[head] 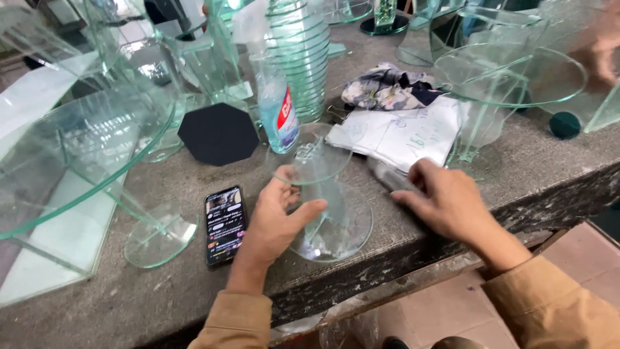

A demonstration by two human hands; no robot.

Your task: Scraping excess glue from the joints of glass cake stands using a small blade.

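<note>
The left hand (pixel 274 223) grips a small clear glass stand (pixel 323 194) near the front edge of the grey worktop (pixel 161 291), thumb and fingers (pixel 284 184) clamped on the upright stem between its round top disc and its round base, which rests flat on the worktop. The right hand (pixel 445 200) lies just beside the stand on its right, fingers together and pressed down on a grey cloth-like strip (pixel 387 178); whether they pinch it cannot be told. Left of the stand a smartphone (pixel 225 224) lies face up with its screen lit, and beyond it sits a black octagonal pad (pixel 218 134). Behind the stand a plastic spray bottle (pixel 276 106) of blue liquid stands upright, touching a tall ribbed glass cylinder (pixel 303 58). A sheet of paper with handwriting (pixel 400 132) lies behind the right hand, with a patterned rag (pixel 387 85) bunched at its far side. Larger glass stands crowd the worktop: one with a wide round top (pixel 77 155) at the left edge, another (pixel 510 77) toward the right edge. A small dark green disc (pixel 566 125) lies near the right end.
</note>
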